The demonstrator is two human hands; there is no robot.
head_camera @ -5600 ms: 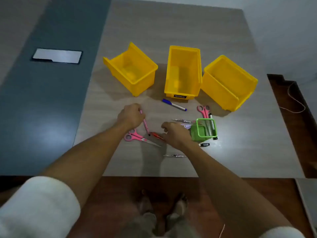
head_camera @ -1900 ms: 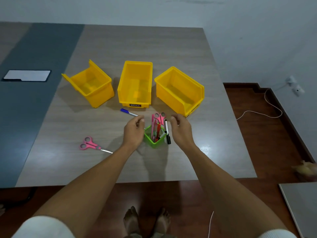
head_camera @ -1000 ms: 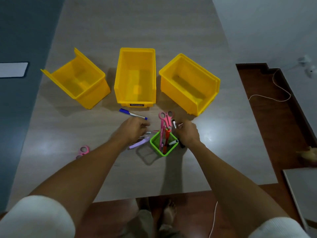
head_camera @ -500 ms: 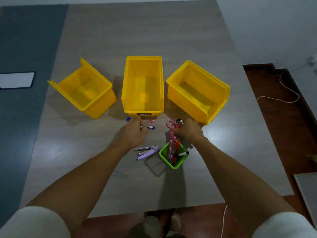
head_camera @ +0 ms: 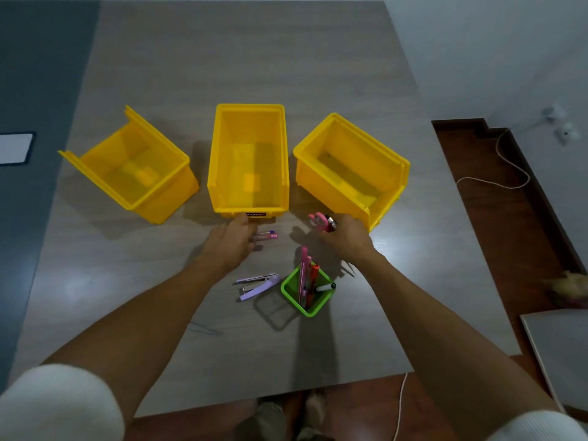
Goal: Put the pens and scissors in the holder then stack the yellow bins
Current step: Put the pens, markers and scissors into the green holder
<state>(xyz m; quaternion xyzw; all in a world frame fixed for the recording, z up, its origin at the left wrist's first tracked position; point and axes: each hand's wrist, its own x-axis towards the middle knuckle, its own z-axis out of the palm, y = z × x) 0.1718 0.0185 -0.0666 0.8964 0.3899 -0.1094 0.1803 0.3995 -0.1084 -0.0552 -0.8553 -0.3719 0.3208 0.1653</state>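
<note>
Three yellow bins stand in a row: left bin (head_camera: 173, 198), middle bin (head_camera: 248, 107), right bin (head_camera: 321, 189). The green holder (head_camera: 319, 305) stands nearer me with several pens upright in it. My left hand (head_camera: 229, 246), just before the middle bin, is closed on a pink and a blue pen (head_camera: 269, 235). My right hand (head_camera: 346, 238), in front of the right bin, grips pink scissors (head_camera: 316, 220) together with a black marker (head_camera: 331, 223). The metal blades of a second pair of scissors (head_camera: 205, 329) show from under my left forearm.
A purple stapler (head_camera: 257, 285) lies just left of the holder. The grey table (head_camera: 254, 58) ends at its right edge beside a wooden floor with a white cable (head_camera: 512, 173). A white sheet (head_camera: 14, 148) lies far left.
Both hands have moved away from the holder toward the fronts of the bins. My left hand has closed on the blue and pink pens; my right hand still holds the scissors and marker.
</note>
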